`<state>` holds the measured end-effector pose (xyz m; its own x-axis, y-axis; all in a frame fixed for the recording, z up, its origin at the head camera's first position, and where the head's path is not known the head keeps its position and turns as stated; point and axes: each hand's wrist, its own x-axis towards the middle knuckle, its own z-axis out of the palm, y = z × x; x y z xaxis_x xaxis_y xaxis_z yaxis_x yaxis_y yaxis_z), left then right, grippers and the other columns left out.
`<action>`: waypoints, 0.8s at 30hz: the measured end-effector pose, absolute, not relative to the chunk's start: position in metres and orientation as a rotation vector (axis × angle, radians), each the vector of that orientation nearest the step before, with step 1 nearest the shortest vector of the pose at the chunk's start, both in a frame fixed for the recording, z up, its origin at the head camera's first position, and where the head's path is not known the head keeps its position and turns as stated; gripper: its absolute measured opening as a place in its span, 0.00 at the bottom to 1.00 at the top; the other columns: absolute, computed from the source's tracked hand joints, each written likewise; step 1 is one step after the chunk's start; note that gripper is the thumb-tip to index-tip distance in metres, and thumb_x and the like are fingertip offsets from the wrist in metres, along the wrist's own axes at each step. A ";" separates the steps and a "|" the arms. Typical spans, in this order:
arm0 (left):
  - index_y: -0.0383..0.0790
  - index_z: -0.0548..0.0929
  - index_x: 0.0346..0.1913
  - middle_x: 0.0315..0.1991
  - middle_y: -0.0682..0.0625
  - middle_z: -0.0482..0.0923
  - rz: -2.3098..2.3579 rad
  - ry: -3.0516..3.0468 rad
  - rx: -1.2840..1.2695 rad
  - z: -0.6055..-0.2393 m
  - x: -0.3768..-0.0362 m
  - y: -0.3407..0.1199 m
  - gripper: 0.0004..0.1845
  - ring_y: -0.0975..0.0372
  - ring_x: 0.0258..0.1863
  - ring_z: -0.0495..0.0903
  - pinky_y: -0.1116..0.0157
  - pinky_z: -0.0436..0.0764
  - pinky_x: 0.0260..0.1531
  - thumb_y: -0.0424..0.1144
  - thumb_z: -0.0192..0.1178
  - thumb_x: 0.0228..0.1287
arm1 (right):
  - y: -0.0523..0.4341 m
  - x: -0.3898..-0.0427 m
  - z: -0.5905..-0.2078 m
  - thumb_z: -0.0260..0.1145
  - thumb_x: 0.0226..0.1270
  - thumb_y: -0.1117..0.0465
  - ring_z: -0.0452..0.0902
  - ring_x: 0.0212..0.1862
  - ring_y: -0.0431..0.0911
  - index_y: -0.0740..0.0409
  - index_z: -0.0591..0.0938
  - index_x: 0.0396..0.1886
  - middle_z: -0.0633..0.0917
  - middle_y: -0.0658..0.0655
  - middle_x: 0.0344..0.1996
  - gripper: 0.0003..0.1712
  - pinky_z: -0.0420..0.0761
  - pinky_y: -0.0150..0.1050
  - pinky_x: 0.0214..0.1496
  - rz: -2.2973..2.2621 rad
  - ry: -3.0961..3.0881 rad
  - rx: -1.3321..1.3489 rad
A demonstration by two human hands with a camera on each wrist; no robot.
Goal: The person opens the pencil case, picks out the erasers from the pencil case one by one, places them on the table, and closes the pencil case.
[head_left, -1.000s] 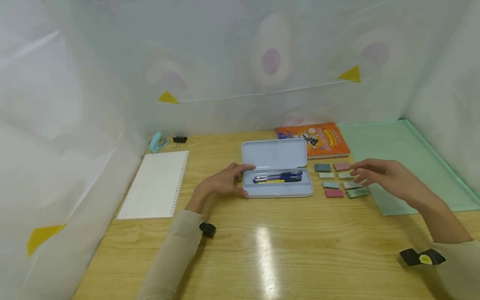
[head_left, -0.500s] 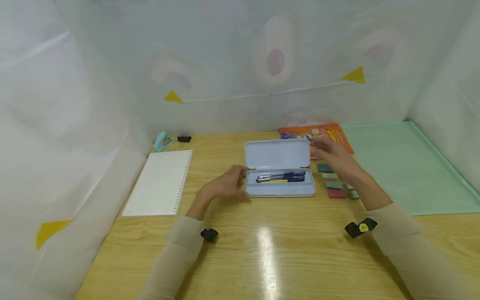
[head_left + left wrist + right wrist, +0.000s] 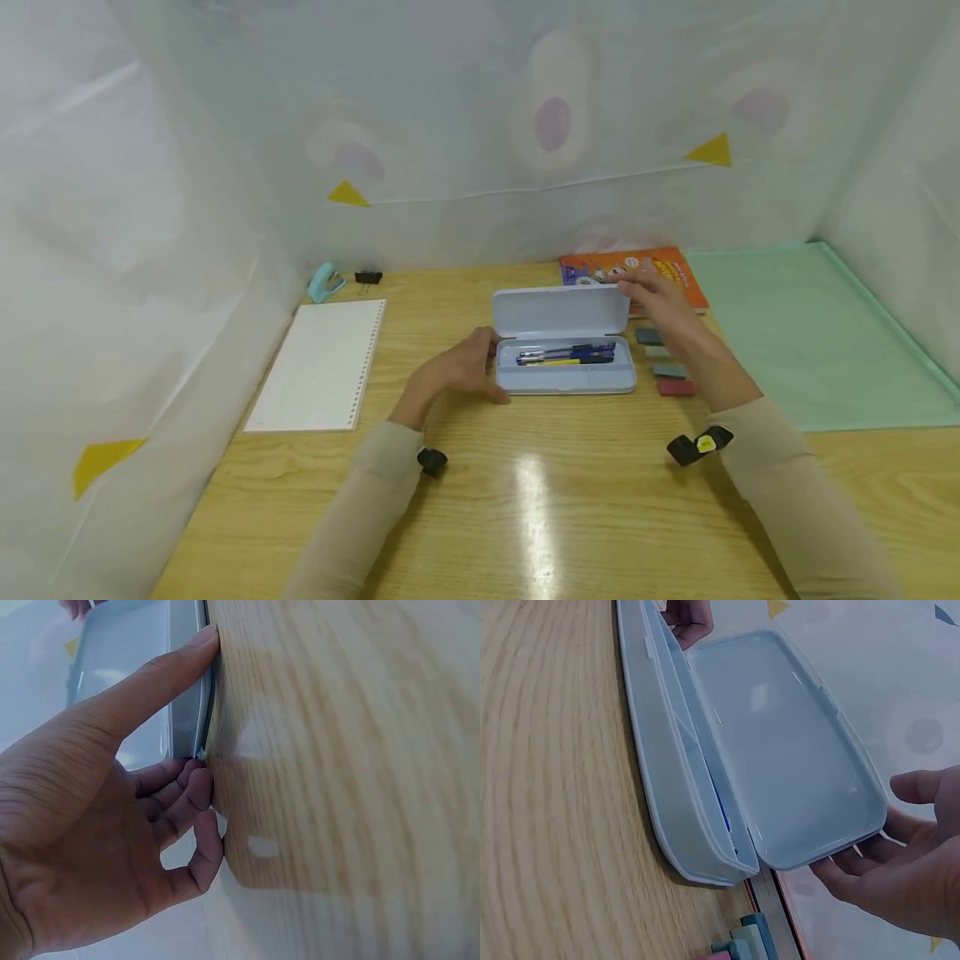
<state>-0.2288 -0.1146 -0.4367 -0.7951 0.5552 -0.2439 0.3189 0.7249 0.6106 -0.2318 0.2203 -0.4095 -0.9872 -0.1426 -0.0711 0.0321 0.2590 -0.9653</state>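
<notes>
A pale blue pencil case [image 3: 558,390] lies on the table with its lid [image 3: 561,312] raised. Several pens [image 3: 566,356] lie in its back compartment. My left hand [image 3: 465,363] holds the case's left end, the thumb [image 3: 169,679] along the front edge and the other fingers bent at the far corner. Up at the lid's right corner is my right hand [image 3: 663,312]. Its fingers [image 3: 840,877] are behind the lid, touching it, while the thumb [image 3: 919,787] stands apart from the lid's edge.
Several erasers [image 3: 675,387] lie right of the case, partly behind the right arm. An orange book [image 3: 690,283] is behind, and a green mat [image 3: 810,342] lies at right. At left are a notebook [image 3: 318,367], a stapler [image 3: 324,283] and a binder clip [image 3: 367,277].
My right hand has moved left from over the erasers to the lid's right corner. The lid has tipped slightly forward, and the case has shifted a little right with my left hand.
</notes>
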 end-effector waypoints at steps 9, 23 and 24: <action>0.32 0.64 0.65 0.59 0.41 0.69 0.803 2.489 0.641 -0.437 -0.232 -0.117 0.48 0.52 0.58 0.71 0.56 0.73 0.62 0.45 0.85 0.48 | 0.228 -0.214 -0.416 0.51 0.85 0.43 0.55 0.79 0.63 0.60 0.77 0.72 0.67 0.64 0.77 0.31 0.56 0.68 0.75 -1.471 2.389 -0.506; 0.33 0.65 0.64 0.58 0.43 0.69 0.767 2.506 0.687 -0.443 -0.234 -0.117 0.46 0.55 0.55 0.70 0.57 0.73 0.60 0.47 0.83 0.49 | 0.202 -0.211 -0.437 0.66 0.77 0.56 0.58 0.77 0.67 0.52 0.76 0.74 0.68 0.66 0.76 0.28 0.59 0.68 0.73 -0.958 2.539 -1.052; 0.34 0.65 0.64 0.58 0.43 0.69 0.762 2.508 0.684 -0.443 -0.234 -0.118 0.46 0.55 0.55 0.70 0.57 0.73 0.60 0.47 0.83 0.49 | 0.199 -0.212 -0.437 0.65 0.78 0.56 0.58 0.77 0.67 0.52 0.75 0.75 0.68 0.66 0.76 0.29 0.59 0.69 0.73 -0.920 2.552 -1.081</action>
